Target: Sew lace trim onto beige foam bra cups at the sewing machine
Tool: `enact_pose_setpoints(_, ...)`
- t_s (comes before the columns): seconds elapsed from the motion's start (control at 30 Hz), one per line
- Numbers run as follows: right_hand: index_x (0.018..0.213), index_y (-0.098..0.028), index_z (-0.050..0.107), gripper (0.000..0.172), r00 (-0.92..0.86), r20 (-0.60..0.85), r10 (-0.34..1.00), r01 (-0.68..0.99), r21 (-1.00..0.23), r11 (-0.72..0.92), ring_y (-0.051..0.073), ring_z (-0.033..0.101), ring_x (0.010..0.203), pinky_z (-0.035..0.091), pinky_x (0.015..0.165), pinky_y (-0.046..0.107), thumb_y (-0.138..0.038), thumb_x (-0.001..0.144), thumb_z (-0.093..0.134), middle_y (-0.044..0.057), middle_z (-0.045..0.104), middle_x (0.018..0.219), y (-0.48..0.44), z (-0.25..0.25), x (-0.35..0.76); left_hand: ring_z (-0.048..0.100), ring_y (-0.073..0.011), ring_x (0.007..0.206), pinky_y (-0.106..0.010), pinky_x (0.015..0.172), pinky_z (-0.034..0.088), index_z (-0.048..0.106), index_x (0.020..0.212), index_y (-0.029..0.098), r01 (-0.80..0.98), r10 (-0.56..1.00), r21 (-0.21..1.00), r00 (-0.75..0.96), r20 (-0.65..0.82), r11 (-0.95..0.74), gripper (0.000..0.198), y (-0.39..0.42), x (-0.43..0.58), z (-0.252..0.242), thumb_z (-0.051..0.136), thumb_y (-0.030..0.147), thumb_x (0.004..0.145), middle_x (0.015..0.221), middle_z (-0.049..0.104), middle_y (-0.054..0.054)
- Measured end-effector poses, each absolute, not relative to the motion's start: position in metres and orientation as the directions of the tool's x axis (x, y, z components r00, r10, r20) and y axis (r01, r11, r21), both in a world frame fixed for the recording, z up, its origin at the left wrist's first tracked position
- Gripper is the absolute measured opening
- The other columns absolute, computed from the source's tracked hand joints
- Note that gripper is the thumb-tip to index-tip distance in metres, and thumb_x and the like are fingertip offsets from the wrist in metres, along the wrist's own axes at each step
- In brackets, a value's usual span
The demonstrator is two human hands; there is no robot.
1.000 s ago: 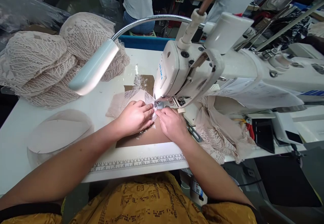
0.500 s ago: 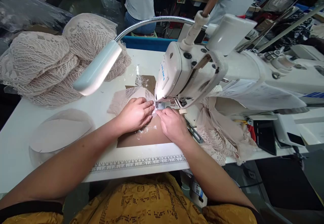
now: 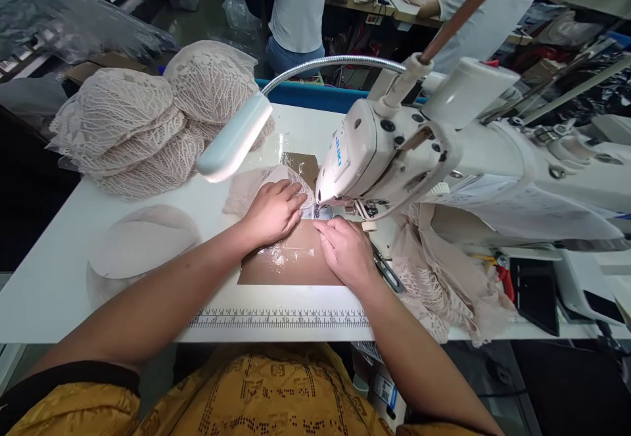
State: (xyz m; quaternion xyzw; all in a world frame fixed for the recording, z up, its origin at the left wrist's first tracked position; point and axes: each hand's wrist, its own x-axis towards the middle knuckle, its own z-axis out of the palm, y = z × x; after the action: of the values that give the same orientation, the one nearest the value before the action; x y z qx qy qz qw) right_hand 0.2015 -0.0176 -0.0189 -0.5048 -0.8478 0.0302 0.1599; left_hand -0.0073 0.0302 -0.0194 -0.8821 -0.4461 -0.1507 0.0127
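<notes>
My left hand (image 3: pixel 277 211) lies flat with fingers stretched on a beige lace piece (image 3: pixel 256 179), left of the needle area of a white sewing machine (image 3: pixel 352 150). The lace reaches up to the presser foot (image 3: pixel 318 211). Beside the foot, on the near side, my right hand (image 3: pixel 348 246) rests on a brown taped board (image 3: pixel 280 265). Its fingers are curled together, with the index fingertip closest to the foot. Whatever they may pinch is hidden.
Stacked lace cups (image 3: pixel 118 120) stand at the back left, behind a lamp (image 3: pixel 234 140). Sheer round pieces (image 3: pixel 142 245) lie on the left. A ruler strip (image 3: pixel 280 319) runs along the front edge. Thread snips (image 3: pixel 387 268) and heaped lace (image 3: pixel 434 285) are to the right. Two people work beyond.
The view has shifted, so the scene sits further right. My left fingers have drawn back a little from the presser foot. A gap shows between my right fingertips and the lace.
</notes>
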Motion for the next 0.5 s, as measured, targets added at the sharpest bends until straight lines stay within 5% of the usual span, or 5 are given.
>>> enact_pose_setpoints(0.5,0.114,-0.019,0.071,0.034,-0.464,0.254,0.849,0.819,-0.242,0.52,0.021,0.064,0.083,0.047,0.074,0.032,-0.017,0.091,0.047,0.007,0.07,0.094,-0.015,-0.021,0.203,0.041,-0.0335,0.129,-0.048,0.103,0.035,0.054,0.134,0.018,0.941,0.95,0.158,0.28,0.139,-0.3,0.042,0.035,-0.021,-0.013,0.037,0.03,0.097,0.143,0.048,-0.013)
